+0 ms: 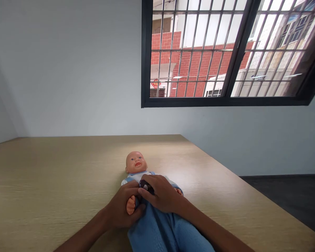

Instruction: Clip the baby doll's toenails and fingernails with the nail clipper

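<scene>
A baby doll (136, 163) lies on its back on the table, head away from me. It wears a white and light-blue top (136, 176) and blue trousers (160, 229). My left hand (122, 203) is closed around the doll's arm at the waist, and the doll's small hand (130, 205) pokes out between my thumb and fingers. Over the doll's belly, my right hand (161, 193) has its fingers curled on the top's front. Between them shows a dark patch (147, 187); whether it is a print or a separate item I cannot tell. The doll's other hand (178, 191) sticks out beyond my right hand.
The light wood table (55, 182) runs back to a pale wall (68, 70). Its right edge slants toward me, with a dark floor (283, 192) beyond. A black-framed window (223, 102) with metal bars is set in the wall above.
</scene>
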A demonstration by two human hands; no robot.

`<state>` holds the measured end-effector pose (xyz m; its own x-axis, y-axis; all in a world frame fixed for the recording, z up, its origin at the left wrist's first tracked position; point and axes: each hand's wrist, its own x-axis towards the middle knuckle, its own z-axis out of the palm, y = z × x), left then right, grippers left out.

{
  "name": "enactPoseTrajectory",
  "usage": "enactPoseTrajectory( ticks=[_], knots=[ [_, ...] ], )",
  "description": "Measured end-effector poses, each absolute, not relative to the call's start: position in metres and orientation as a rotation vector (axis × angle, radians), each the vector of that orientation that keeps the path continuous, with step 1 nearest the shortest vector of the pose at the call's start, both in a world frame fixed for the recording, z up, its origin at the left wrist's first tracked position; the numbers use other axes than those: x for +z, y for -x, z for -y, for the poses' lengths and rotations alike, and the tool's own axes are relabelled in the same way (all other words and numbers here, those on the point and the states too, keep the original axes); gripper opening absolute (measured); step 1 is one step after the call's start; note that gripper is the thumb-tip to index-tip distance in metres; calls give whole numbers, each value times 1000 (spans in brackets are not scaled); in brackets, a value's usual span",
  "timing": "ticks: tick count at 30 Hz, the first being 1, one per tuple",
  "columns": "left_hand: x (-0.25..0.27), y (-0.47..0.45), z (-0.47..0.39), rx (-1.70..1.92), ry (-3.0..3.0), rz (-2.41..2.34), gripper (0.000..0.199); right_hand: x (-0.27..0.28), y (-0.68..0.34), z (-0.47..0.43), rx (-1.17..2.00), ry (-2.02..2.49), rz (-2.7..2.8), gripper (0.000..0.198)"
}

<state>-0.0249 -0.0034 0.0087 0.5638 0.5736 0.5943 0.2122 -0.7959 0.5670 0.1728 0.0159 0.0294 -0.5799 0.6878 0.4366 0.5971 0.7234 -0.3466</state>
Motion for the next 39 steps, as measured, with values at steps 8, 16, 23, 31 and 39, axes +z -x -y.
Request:
enactPoseTrajectory(
  ticks=[8,16,23,31,39],
  knots=[
    [8,25,2,1121,-2368,-637,13,30,-173,-16,216,975,2378,24],
    [10,25,3,1119,-2365,-652,16,33,-172,-15,221,981,2387,24],
    [10,24,3,1098,-2357,-662,9,30,-173,-15,222,973,2380,22],
    [12,24,3,1115,-2371,-637,11,29,-173,-16,227,967,2378,20],
    [10,26,2,1123,-2404,-626,12,33,-173,-14,222,961,2377,20]
  ],
)
